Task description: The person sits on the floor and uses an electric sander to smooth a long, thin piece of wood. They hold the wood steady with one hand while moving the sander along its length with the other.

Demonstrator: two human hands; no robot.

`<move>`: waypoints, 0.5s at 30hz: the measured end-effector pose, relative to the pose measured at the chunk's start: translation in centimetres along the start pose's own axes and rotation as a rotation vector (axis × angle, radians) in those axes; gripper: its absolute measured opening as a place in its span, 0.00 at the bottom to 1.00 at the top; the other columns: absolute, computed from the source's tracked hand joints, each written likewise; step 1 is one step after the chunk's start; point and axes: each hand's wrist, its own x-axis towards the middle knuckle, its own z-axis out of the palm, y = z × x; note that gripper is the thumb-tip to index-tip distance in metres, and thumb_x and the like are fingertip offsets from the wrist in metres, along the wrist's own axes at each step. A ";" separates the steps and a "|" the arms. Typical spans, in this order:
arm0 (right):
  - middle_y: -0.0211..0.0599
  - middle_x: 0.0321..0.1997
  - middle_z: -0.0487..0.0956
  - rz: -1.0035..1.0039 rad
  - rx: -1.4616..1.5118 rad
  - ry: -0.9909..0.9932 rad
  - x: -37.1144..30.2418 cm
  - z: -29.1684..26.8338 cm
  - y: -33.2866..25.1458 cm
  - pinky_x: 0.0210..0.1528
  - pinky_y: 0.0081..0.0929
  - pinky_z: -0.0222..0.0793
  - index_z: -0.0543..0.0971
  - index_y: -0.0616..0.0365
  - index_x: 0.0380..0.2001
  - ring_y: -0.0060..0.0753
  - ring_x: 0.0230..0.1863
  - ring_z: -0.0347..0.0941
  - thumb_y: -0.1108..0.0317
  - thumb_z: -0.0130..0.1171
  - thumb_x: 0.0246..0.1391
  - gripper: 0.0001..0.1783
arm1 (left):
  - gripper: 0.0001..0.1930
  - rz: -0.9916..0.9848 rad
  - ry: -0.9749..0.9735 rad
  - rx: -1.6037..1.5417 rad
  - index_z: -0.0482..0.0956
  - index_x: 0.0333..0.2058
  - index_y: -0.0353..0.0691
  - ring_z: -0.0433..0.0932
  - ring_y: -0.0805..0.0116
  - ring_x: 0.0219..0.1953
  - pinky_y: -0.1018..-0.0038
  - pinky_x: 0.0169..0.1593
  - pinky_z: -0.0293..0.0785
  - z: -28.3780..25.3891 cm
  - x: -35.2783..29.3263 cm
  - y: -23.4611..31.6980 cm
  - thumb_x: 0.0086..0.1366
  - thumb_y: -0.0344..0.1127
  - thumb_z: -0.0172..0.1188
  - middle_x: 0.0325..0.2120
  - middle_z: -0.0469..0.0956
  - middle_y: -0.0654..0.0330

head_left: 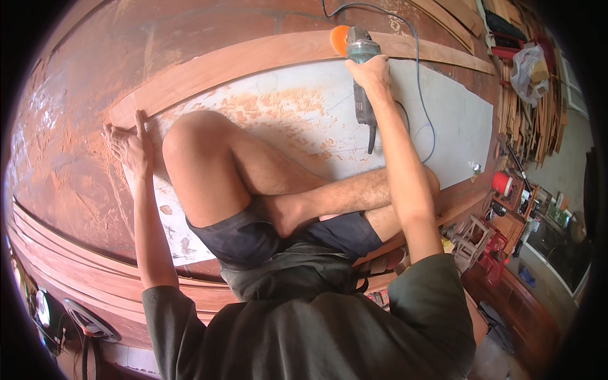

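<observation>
My right hand (373, 73) is wrapped round the body of a teal and black angle grinder (362, 101). The tool's orange disc (341, 40) is at the far edge of a long reddish wooden board (234, 66); whether they touch I cannot tell. At the board's left end, my left hand (128, 149) lies with its fingers stretched out, thumb raised near the corner. Beneath the board's near side is a white sheet (453, 120), strewn with orange-brown shavings (288, 104) and sawdust. The grinder's black cord end points back toward my legs.
A blue-grey cable (417, 63) loops across the sheet and board on the right. My crossed legs (253, 164) rest on the sheet. Long planks (82, 266) lie behind me at the left. Stacked wood strips (529, 120), a plastic bag (531, 73) and a red stool (493, 259) are at the right.
</observation>
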 end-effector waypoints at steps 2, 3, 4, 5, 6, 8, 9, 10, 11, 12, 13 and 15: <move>0.65 0.54 0.80 0.022 0.041 -0.021 -0.8 0.8 -0.6 0.57 0.41 0.79 0.63 0.81 0.61 0.55 0.54 0.82 0.50 0.75 0.40 0.55 | 0.57 0.007 0.002 0.001 0.48 0.70 0.23 0.37 0.49 0.79 0.59 0.79 0.35 0.2 0.2 0.0 0.67 0.75 0.48 0.76 0.44 0.41; 0.66 0.55 0.80 0.032 0.065 -0.036 -1.9 1.2 -1.4 0.58 0.42 0.78 0.62 0.82 0.61 0.56 0.55 0.81 0.50 0.75 0.39 0.56 | 0.57 0.013 0.013 0.007 0.48 0.70 0.23 0.37 0.49 0.79 0.59 0.79 0.35 0.0 0.2 -0.1 0.67 0.75 0.47 0.76 0.44 0.41; 0.67 0.54 0.80 0.011 0.103 -0.089 -3.2 1.0 -2.1 0.58 0.42 0.78 0.61 0.83 0.62 0.57 0.54 0.81 0.51 0.74 0.41 0.56 | 0.57 0.022 0.019 0.010 0.48 0.70 0.23 0.37 0.49 0.79 0.59 0.79 0.35 -0.1 0.0 -0.2 0.67 0.75 0.47 0.76 0.44 0.40; 0.66 0.53 0.80 -0.015 0.098 -0.092 -4.2 1.4 -2.4 0.57 0.41 0.78 0.61 0.82 0.62 0.57 0.54 0.82 0.52 0.74 0.41 0.55 | 0.56 0.019 0.013 0.017 0.48 0.70 0.23 0.37 0.49 0.80 0.59 0.79 0.35 -0.2 0.0 -0.4 0.67 0.75 0.47 0.76 0.44 0.40; 0.64 0.53 0.81 -0.042 0.094 -0.089 -5.0 1.7 -2.7 0.57 0.41 0.79 0.61 0.81 0.62 0.56 0.53 0.82 0.53 0.75 0.42 0.54 | 0.56 0.019 0.010 0.019 0.48 0.70 0.23 0.37 0.49 0.80 0.59 0.79 0.36 -0.1 0.1 -0.4 0.67 0.75 0.47 0.75 0.44 0.40; 0.62 0.52 0.82 -0.085 0.078 -0.082 -5.4 2.0 -2.6 0.56 0.40 0.79 0.62 0.80 0.61 0.55 0.52 0.83 0.53 0.76 0.42 0.53 | 0.56 0.012 0.011 0.032 0.49 0.69 0.22 0.37 0.49 0.80 0.58 0.79 0.36 0.1 0.2 -0.3 0.68 0.75 0.47 0.75 0.44 0.40; 0.62 0.52 0.82 -0.105 0.068 -0.083 -5.5 2.3 -2.4 0.56 0.40 0.79 0.61 0.80 0.61 0.55 0.51 0.83 0.53 0.76 0.42 0.53 | 0.56 0.013 0.013 0.033 0.49 0.69 0.22 0.37 0.49 0.79 0.58 0.79 0.36 0.0 0.2 -0.2 0.67 0.75 0.47 0.75 0.44 0.40; 0.62 0.52 0.82 -0.127 0.058 -0.083 -5.5 2.4 -2.2 0.56 0.40 0.80 0.61 0.80 0.61 0.55 0.51 0.83 0.53 0.76 0.42 0.53 | 0.56 0.013 0.016 0.034 0.49 0.69 0.22 0.37 0.49 0.79 0.58 0.79 0.37 0.0 0.2 -0.3 0.67 0.75 0.47 0.75 0.45 0.40; 0.62 0.52 0.81 -0.092 0.063 -0.097 -5.2 2.1 -1.8 0.56 0.41 0.79 0.62 0.79 0.61 0.55 0.51 0.83 0.53 0.76 0.42 0.53 | 0.56 0.012 0.019 0.035 0.49 0.69 0.22 0.37 0.49 0.79 0.58 0.79 0.37 -0.1 0.2 -0.3 0.67 0.75 0.47 0.75 0.45 0.40; 0.63 0.52 0.81 -0.064 0.069 -0.113 -4.7 1.3 -1.5 0.57 0.41 0.79 0.62 0.79 0.60 0.55 0.52 0.82 0.53 0.76 0.42 0.53 | 0.57 0.003 0.015 0.034 0.49 0.69 0.22 0.37 0.49 0.79 0.58 0.79 0.37 -0.3 0.2 -0.4 0.67 0.76 0.47 0.75 0.45 0.40; 0.63 0.52 0.81 -0.034 0.073 -0.124 -3.9 0.4 -0.9 0.57 0.41 0.78 0.62 0.79 0.60 0.55 0.52 0.82 0.53 0.76 0.41 0.53 | 0.57 -0.004 0.009 0.028 0.48 0.70 0.22 0.38 0.49 0.79 0.58 0.79 0.37 -0.2 0.2 -0.2 0.67 0.76 0.47 0.75 0.45 0.40; 0.63 0.53 0.81 0.003 0.037 -0.077 -2.2 0.2 0.6 0.58 0.40 0.78 0.62 0.79 0.60 0.55 0.52 0.82 0.53 0.76 0.41 0.53 | 0.58 -0.004 -0.006 0.013 0.47 0.70 0.22 0.38 0.49 0.79 0.57 0.79 0.37 -0.1 0.3 -0.3 0.66 0.77 0.47 0.75 0.45 0.40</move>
